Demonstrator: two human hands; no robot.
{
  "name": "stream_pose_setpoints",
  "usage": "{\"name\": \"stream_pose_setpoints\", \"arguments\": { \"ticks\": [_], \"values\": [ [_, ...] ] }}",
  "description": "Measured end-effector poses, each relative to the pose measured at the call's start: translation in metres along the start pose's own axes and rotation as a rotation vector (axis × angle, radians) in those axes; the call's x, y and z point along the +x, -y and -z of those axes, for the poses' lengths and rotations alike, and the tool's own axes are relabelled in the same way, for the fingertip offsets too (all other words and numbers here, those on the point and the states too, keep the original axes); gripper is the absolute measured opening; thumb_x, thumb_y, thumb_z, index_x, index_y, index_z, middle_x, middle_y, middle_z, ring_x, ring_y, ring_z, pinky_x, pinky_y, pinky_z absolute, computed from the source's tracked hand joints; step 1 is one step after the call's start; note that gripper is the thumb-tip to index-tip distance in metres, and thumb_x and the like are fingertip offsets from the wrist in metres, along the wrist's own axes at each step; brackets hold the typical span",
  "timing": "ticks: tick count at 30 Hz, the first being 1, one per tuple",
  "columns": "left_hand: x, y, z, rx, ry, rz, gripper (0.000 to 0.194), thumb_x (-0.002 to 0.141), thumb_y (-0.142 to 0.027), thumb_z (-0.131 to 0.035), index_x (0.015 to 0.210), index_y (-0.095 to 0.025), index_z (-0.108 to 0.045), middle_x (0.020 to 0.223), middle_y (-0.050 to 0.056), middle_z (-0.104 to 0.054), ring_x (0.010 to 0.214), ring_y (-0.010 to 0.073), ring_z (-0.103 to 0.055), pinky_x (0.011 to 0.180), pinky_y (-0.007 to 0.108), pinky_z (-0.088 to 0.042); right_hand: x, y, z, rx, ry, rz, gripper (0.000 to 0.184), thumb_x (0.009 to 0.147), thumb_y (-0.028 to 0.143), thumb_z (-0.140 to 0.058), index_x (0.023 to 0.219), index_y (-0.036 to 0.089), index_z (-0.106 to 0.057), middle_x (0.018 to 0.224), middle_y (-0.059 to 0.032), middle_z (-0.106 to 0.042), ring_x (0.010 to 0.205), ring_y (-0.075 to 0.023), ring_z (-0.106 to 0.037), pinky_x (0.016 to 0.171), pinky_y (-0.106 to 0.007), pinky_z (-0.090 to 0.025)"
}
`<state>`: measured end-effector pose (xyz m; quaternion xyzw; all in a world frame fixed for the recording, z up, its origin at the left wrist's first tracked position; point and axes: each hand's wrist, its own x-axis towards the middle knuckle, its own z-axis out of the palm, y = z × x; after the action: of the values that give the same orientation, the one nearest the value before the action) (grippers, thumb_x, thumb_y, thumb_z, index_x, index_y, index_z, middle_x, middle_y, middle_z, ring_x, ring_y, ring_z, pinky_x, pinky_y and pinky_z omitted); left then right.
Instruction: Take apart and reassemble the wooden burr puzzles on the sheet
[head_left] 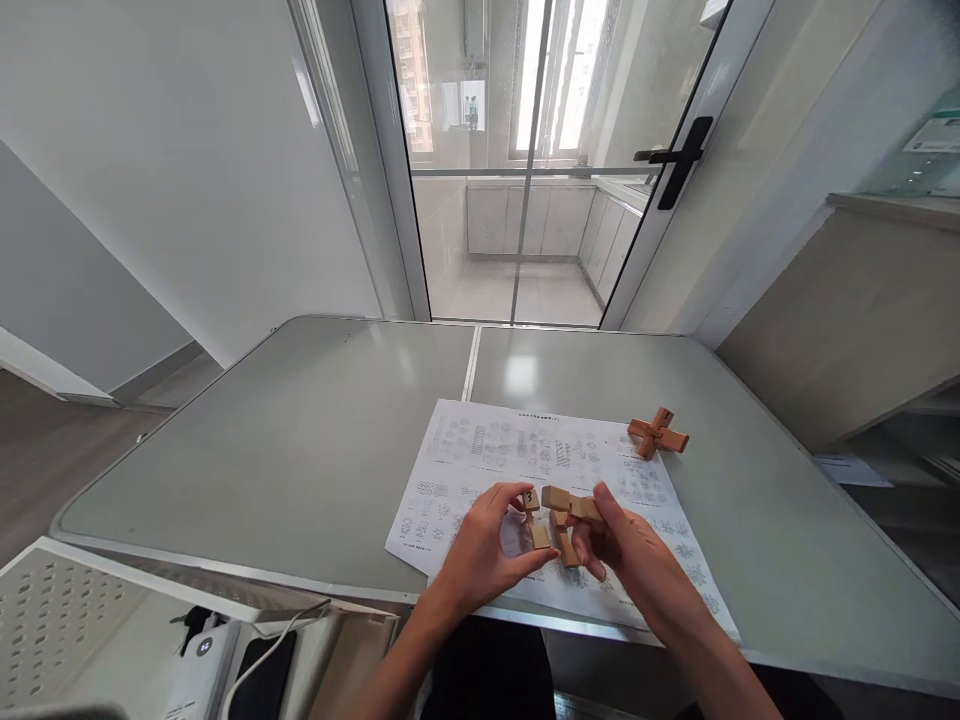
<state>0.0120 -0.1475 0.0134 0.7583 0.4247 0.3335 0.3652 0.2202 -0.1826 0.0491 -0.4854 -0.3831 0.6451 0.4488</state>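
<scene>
Near the table's front edge, my left hand (pixel 484 545) pinches a notched wooden puzzle piece (pixel 539 536) upright between thumb and fingers. A black "3" shows on its top end. My right hand (pixel 630 548) grips a light wooden notched puzzle piece (pixel 556 498), which points left. Below it, another notched wooden piece (pixel 568 550) slants down beside my right fingers; whether it is joined to the upper piece I cannot tell. Under both hands lies a printed paper sheet (pixel 465 425) with rows of small diagrams. A reddish-brown wooden cross-shaped puzzle (pixel 657 434) rests at its right upper corner.
The grey table (pixel 337 430) has a raised seam running front to back. At the lower left, a white perforated cart (pixel 75 610) holds a white box (pixel 199 670), a black phone-like slab (pixel 262 675) and a cable. Behind the table stands a glass door (pixel 495 220).
</scene>
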Motion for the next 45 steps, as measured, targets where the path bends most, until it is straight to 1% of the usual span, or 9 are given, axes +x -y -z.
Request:
{"name": "stream_pose_setpoints", "arguments": {
  "ticks": [5, 12, 16, 20, 25, 31, 38, 42, 45],
  "values": [
    [-0.001, 0.004, -0.002, 0.048, -0.081, -0.004, 0.068, 0.077, -0.032, -0.092, 0.136, -0.027, -0.057, 0.130, 0.007, -0.067, 0.117, 0.0286, -0.065, 0.104, 0.046, -0.054, 0.005, -0.001, 0.002, -0.212, -0.036, 0.099, 0.063, 0.097, 0.077, -0.052, 0.080, 0.018, -0.068, 0.071, -0.0035, -0.064, 0.058, -0.0152, -0.051, 0.064, -0.030, -0.049],
    [-0.001, 0.005, -0.003, 0.081, -0.119, 0.018, 0.064, 0.078, -0.030, -0.090, 0.134, -0.026, -0.059, 0.130, 0.009, -0.067, 0.121, 0.0308, -0.065, 0.106, 0.050, -0.053, 0.009, -0.021, 0.027, -0.765, -0.457, 0.269, 0.054, 0.098, 0.071, -0.053, 0.114, 0.022, -0.071, 0.098, -0.0096, -0.078, 0.077, -0.0251, -0.072, 0.068, -0.034, -0.056],
    [0.000, 0.004, -0.002, 0.092, -0.105, 0.024, 0.065, 0.077, -0.030, -0.091, 0.134, -0.026, -0.059, 0.130, 0.009, -0.067, 0.121, 0.0310, -0.065, 0.106, 0.050, -0.053, 0.009, -0.039, 0.035, -0.974, -0.559, 0.314, 0.056, 0.099, 0.071, -0.048, 0.116, 0.023, -0.070, 0.099, -0.0106, -0.078, 0.070, -0.0264, -0.071, 0.065, -0.038, -0.055],
    [0.000, 0.004, -0.002, 0.093, -0.108, 0.019, 0.064, 0.077, -0.030, -0.091, 0.133, -0.027, -0.060, 0.130, 0.008, -0.068, 0.121, 0.0307, -0.065, 0.107, 0.050, -0.053, 0.010, -0.053, 0.038, -1.073, -0.590, 0.379, 0.055, 0.101, 0.071, -0.045, 0.112, 0.023, -0.070, 0.103, -0.0112, -0.076, 0.083, -0.0296, -0.072, 0.069, -0.041, -0.056],
    [0.000, 0.002, -0.001, 0.091, -0.111, 0.025, 0.066, 0.078, -0.029, -0.091, 0.135, -0.027, -0.059, 0.131, 0.008, -0.067, 0.123, 0.0294, -0.064, 0.107, 0.048, -0.054, 0.002, -0.056, 0.034, -1.082, -0.553, 0.600, 0.047, 0.104, 0.063, -0.048, 0.118, 0.022, -0.067, 0.121, -0.0141, -0.069, 0.115, -0.0343, -0.064, 0.089, -0.048, -0.057],
    [0.001, 0.003, -0.002, 0.137, -0.141, 0.012, 0.065, 0.076, -0.027, -0.092, 0.133, -0.026, -0.060, 0.130, 0.008, -0.067, 0.127, 0.0301, -0.060, 0.109, 0.050, -0.053, -0.011, -0.057, 0.022, -1.141, -0.359, 0.570, 0.032, 0.099, 0.056, -0.065, 0.110, 0.026, -0.071, 0.120, -0.0119, -0.064, 0.117, -0.0339, -0.060, 0.091, -0.050, -0.059],
    [0.003, 0.006, -0.005, 0.232, -0.147, -0.030, 0.063, 0.073, -0.027, -0.093, 0.128, -0.024, -0.063, 0.131, 0.009, -0.064, 0.128, 0.0321, -0.056, 0.110, 0.053, -0.051, -0.011, -0.050, 0.015, -1.203, -0.267, 0.605, 0.026, 0.103, 0.048, -0.059, 0.101, 0.026, -0.071, 0.107, -0.0100, -0.071, 0.103, -0.0315, -0.068, 0.084, -0.047, -0.061],
    [0.002, 0.007, -0.006, 0.237, -0.128, -0.026, 0.065, 0.073, -0.031, -0.093, 0.131, -0.024, -0.062, 0.135, 0.010, -0.063, 0.132, 0.0341, -0.053, 0.112, 0.056, -0.048, -0.013, -0.051, 0.014, -1.189, -0.221, 0.502, 0.029, 0.106, 0.049, -0.051, 0.098, 0.027, -0.068, 0.096, -0.0048, -0.072, 0.069, -0.0222, -0.071, 0.061, -0.037, -0.059],
    [0.001, 0.006, -0.006, 0.211, -0.109, -0.054, 0.077, 0.073, -0.035, -0.093, 0.140, -0.025, -0.057, 0.140, 0.011, -0.060, 0.135, 0.0354, -0.051, 0.115, 0.057, -0.046, -0.014, -0.051, 0.013, -1.123, -0.216, 0.470, 0.031, 0.109, 0.048, -0.047, 0.098, 0.027, -0.067, 0.095, -0.0039, -0.073, 0.063, -0.0204, -0.071, 0.058, -0.036, -0.060]
  ]
}}
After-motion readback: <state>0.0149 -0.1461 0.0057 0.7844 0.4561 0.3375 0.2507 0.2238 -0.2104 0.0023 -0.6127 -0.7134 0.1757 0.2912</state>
